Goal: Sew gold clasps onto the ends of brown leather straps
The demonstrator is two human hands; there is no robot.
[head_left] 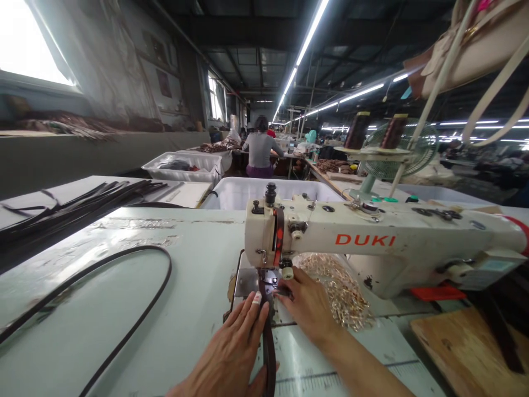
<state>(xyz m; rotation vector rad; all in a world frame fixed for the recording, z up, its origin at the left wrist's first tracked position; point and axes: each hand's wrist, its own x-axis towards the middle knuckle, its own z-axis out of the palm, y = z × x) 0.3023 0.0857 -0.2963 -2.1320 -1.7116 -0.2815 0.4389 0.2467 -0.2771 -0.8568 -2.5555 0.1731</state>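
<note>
Left fingers [247, 318] nearly straight against dark strap [269, 353] below sewing machine [318, 237]; right fingers [296, 283] bent, hold unclear. Uneven pressure could skew strap.

1. My left hand [237, 339] is cut at the wrist, its thumb partly hidden by the dark strap [269, 353].
2. I can't tell what my right hand's [309, 303] fingertips grip.
3. The strap's near end leaves my view.
4. The sewing machine's [417, 237] far right end and hanging bag [487, 49] are cropped.
5. Distant workstations [303, 148] blur.
</note>
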